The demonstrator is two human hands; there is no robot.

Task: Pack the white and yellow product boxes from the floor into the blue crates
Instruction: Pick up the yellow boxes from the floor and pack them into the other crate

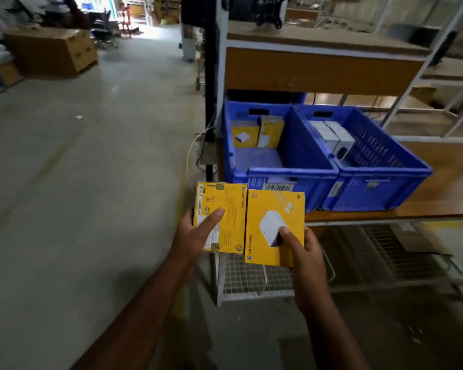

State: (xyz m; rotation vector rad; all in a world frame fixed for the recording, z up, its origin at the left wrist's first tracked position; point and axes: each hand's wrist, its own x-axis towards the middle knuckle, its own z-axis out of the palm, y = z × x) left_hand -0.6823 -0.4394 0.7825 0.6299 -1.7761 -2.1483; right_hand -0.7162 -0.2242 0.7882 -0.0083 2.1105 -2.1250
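- On the right, a shelving rack (318, 70) is seen, with two blue crates side by side on its wooden shelf.
- Two upright yellow boxes (257, 132) are held in the left crate (292, 172) at its far wall; white boxes (332, 137) are stacked in the right crate (380, 180).
- Near the crates, a yellow box showing its printed back (225, 206) is gripped by the left hand (195, 236), thumb across its face.
- Touching it, a yellow box picturing a charger (273, 209) is pinched by the right hand (302, 249), thumb on top.
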